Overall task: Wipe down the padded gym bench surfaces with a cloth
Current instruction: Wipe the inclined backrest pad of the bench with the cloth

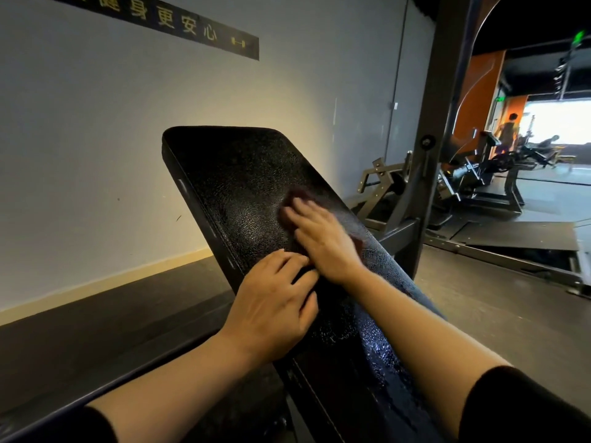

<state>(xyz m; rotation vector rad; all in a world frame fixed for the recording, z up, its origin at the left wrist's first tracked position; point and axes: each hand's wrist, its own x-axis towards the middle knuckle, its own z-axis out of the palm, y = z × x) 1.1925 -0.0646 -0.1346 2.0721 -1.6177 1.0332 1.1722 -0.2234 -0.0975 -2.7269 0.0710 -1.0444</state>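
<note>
A gym: a padded bench, steel weight machines on dark rubber flooring.

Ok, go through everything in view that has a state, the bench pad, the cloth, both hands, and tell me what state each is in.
bench pad: tilted up, wet sheen and droplets on its lower part
cloth: dark, pressed flat on the pad under the right hand, mostly hidden
right hand: fingers straight, pressing the cloth, blurred
left hand: rests on the pad's left edge, fingers loosely bent
</note>
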